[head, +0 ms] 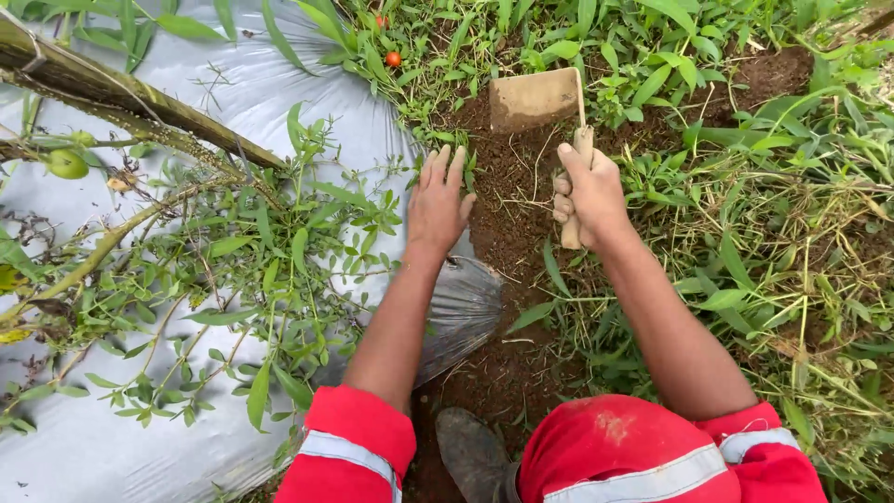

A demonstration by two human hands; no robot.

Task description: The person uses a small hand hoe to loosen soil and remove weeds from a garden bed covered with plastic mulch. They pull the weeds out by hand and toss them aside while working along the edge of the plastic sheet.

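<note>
My right hand (590,193) grips the short wooden handle of a small hoe (535,99), whose flat, soil-stained blade rests on the bare brown soil (507,210) just ahead of my fingers. My left hand (438,203) lies flat with fingers together at the edge of the silver plastic mulch sheet (279,88), next to the soil strip. It holds nothing. Both red sleeves with grey reflective bands show at the bottom.
A leafy plant (242,270) with a green unripe fruit (67,164) sprawls over the mulch on the left, tied near a bamboo stake (130,104). Small red fruits (393,59) lie among weeds at top. Dense grass (782,233) fills the right side. My boot (470,452) stands on soil below.
</note>
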